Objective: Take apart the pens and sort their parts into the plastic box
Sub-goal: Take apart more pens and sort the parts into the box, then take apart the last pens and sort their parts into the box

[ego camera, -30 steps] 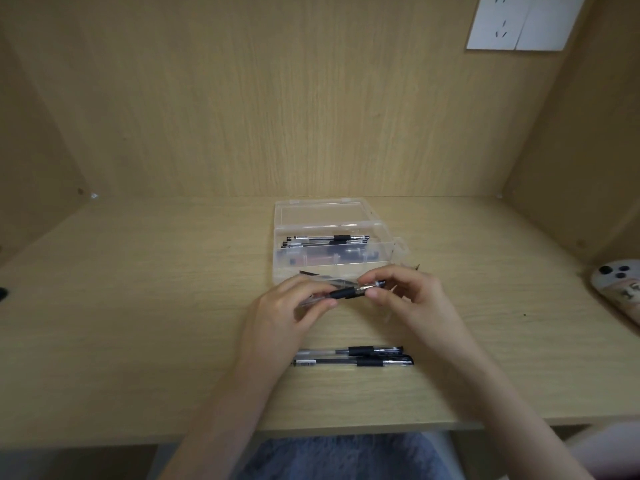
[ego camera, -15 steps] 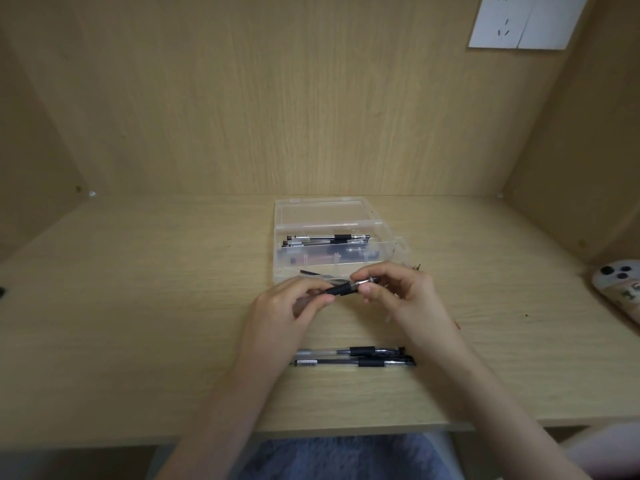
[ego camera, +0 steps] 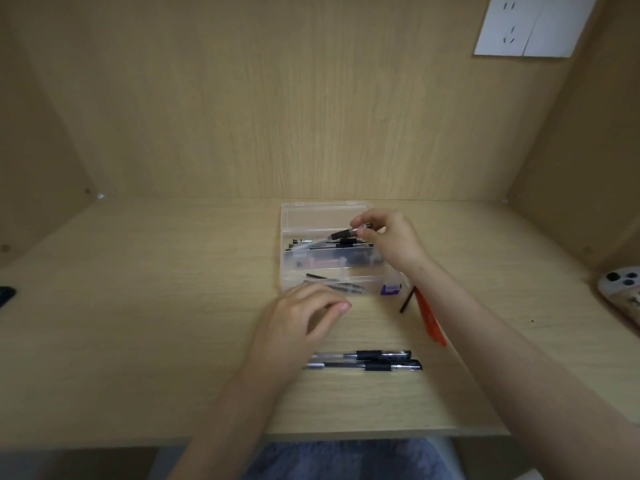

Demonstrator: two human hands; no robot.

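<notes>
On the wooden desk (ego camera: 138, 306), at the far left edge, we see a dark object (ego camera: 6, 295), cut off by the frame; we can't tell what it is. Left of center, the left hand (ego camera: 298, 323) sits low over the desk just in front of the plastic box (ego camera: 283, 258). Its fingers are loosely curled, its fingertips point right, and we see nothing in it. Near the front edge, two pens (ego camera: 372, 356) lie side by side and touching, still capped and whole, with their left ends hidden under the left hand. The box is clear, open and split into long rows. The middle row holds several pen parts. The next row's contents are blurred, dark and reddish. The near row holds a thin black refill and some clear pieces. Over the middle row, the right hand (ego camera: 391, 242) pinches a pen barrel (ego camera: 341, 234) at its right end between thumb and fingertips. The barrel has a black grip and a clear tube, and it tilts down to the left toward the parts below. Right of the box we see a purple piece (ego camera: 390, 289) by the near corner, then a black stick (ego camera: 407, 301), then an orange-red piece (ego camera: 431, 320) partly under the right forearm. At the far right edge a phone (ego camera: 623, 289) lies camera side up. A wall socket (ego camera: 533, 26) is at the top right, and blue cloth (ego camera: 346, 459) shows below the desk.
</notes>
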